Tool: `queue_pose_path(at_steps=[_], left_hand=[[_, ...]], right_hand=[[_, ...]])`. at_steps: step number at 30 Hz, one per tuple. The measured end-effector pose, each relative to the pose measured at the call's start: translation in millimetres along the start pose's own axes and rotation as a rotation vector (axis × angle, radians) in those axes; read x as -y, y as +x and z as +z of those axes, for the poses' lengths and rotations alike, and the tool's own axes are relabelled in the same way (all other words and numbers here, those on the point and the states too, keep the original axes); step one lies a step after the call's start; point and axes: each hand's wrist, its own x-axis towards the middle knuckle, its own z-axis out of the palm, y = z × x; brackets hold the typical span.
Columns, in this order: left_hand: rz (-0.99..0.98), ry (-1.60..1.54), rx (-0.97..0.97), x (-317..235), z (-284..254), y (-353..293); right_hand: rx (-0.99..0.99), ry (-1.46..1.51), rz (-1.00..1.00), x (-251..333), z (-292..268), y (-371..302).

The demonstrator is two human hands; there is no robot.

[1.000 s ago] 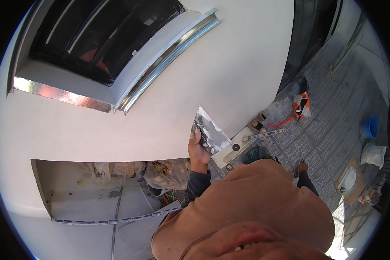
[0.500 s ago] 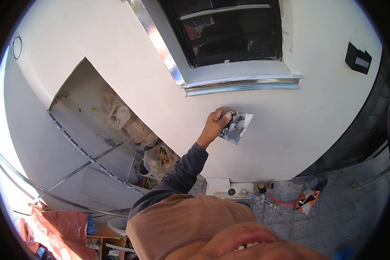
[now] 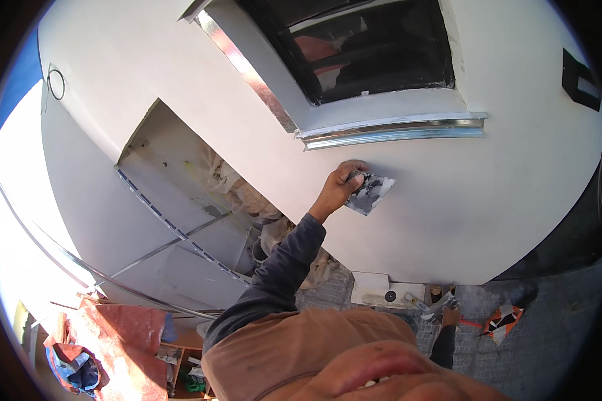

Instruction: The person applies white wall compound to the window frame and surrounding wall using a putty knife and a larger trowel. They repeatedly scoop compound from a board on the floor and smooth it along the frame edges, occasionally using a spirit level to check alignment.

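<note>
Up against the white wall (image 3: 421,220), below the window, my left hand (image 3: 344,182) is closed around a wide putty knife (image 3: 369,196). Its blade is smeared with white and dark grey patches and is turned toward the wall; whether it touches is unclear. Low on the right, my right hand (image 3: 451,315) shows beyond my body, its dark sleeve partly hidden. Its fingers are closed on a flat greyish tool (image 3: 437,309), whose kind is too small to make out.
A metal profile (image 3: 394,134) runs under the dark window (image 3: 374,53). Left of my arm is a wall opening (image 3: 174,154) with plastic-wrapped bundles (image 3: 237,190). On the paving lie a white board (image 3: 370,281) and an orange-and-white bag (image 3: 504,322). A black wall lamp (image 3: 580,80) is at right.
My right hand has come into view at the lower right with the greyish tool. The putty knife has shifted slightly left relative to the window. The whole view has swung a little left.
</note>
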Motion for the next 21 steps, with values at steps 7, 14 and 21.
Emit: queue_pose_path(at_steps=[7,14,21], left_hand=[[0.012,0.021,-0.024,2.1,1.6,-0.9],[0.098,0.015,-0.004,13.1,-1.5,2.5],[0.138,0.027,-0.016,14.4,-2.0,-0.9]], right_hand=[[0.313,0.306,-0.170,201.6,21.2,-24.2],[0.459,0.494,0.047,206.8,52.3,-57.9],[0.721,0.847,0.283,265.1,45.2,-116.0]])
